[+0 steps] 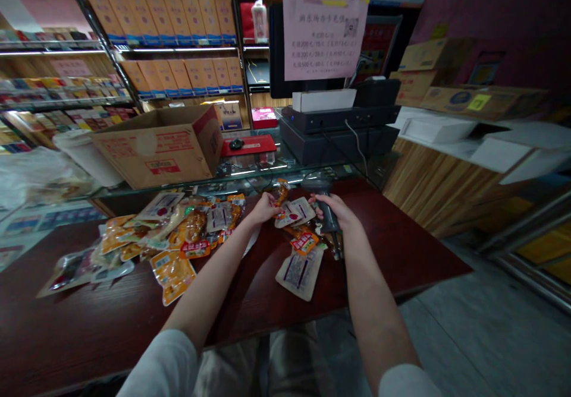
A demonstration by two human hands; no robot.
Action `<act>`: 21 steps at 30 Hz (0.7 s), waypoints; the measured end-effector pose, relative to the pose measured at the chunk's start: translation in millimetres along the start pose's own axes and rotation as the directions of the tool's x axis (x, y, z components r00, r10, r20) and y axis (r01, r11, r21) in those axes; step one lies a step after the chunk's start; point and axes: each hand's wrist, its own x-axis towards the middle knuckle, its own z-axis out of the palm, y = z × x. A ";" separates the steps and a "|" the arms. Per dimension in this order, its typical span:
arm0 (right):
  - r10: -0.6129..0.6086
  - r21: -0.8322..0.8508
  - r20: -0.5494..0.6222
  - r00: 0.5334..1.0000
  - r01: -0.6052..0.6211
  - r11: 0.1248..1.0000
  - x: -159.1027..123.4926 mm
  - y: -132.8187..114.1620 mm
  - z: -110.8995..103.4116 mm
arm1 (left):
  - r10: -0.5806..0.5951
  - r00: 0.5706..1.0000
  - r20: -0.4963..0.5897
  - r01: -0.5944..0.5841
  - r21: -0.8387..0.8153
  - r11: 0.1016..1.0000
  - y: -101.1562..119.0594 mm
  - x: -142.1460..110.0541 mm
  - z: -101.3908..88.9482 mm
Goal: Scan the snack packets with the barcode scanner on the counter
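Observation:
My right hand (336,210) is wrapped round the dark handle of a barcode scanner (329,216), whose head faces away from me. My left hand (266,208) pinches a small vacuum-packed snack (282,192) with brown food and an orange edge. Just below it, between my hands, lies a pale pouch (298,211) with printed text. Nearer me, an orange-red labelled pack (304,242) rests partly over a beige pouch (301,272). To the left spreads a heap of sealed food packs (191,227), and an orange pouch (172,273) lies at its near edge.
A dark red tabletop (250,284) carries the packs. Behind it stand an open cardboard box (156,147), a white cylinder (89,156), a mouse (236,144) on a red mat, and a monitor (276,52) with a paper sign. The scanner's cable hangs towards me.

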 end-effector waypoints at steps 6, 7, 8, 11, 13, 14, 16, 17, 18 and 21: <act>-0.006 -0.006 0.124 0.992 0.007 1.000 -0.6 7.5 23.7 | 0.156 0.988 0.000 -0.155 -0.113 0.981 -21.1 -38.4 -47.7; -0.019 0.006 0.135 0.991 0.018 1.000 -0.7 9.3 27.6 | 0.193 0.981 0.028 -0.188 -0.119 0.975 -25.1 -45.8 -55.6; -0.030 0.019 0.145 0.989 0.028 0.999 -0.7 11.3 31.4 | 0.221 0.974 0.050 -0.214 -0.117 0.970 -29.1 -52.7 -62.6; -0.048 0.055 0.175 0.983 0.039 0.998 -1.7 16.6 41.1 | 0.233 0.970 0.072 -0.226 -0.091 0.970 -40.9 -67.3 -77.1; -0.055 0.073 0.198 0.979 0.041 0.996 -3.0 19.1 46.1 | 0.220 0.973 0.061 -0.215 -0.082 0.973 -48.1 -70.9 -81.3; -0.056 0.077 0.208 0.977 0.041 0.996 -3.7 20.1 48.0 | 0.222 0.973 0.057 -0.217 -0.079 0.973 -51.2 -71.2 -82.3; -0.050 0.073 0.228 0.972 0.035 0.997 -5.0 21.7 50.9 | 0.240 0.969 0.055 -0.236 -0.080 0.969 -56.2 -70.2 -83.2; -0.043 0.064 0.240 0.970 0.028 0.998 -5.4 22.5 51.9 | 0.252 0.966 0.058 -0.247 -0.082 0.966 -58.0 -69.4 -83.4; -0.035 0.054 0.249 0.968 0.022 0.998 -5.7 23.3 52.6 | 0.261 0.964 0.060 -0.255 -0.086 0.963 -59.4 -68.8 -83.7; -0.025 0.040 0.257 0.966 0.015 0.999 -5.9 25.2 54.0 | 0.272 0.960 0.064 -0.266 -0.088 0.960 -60.8 -68.4 -85.0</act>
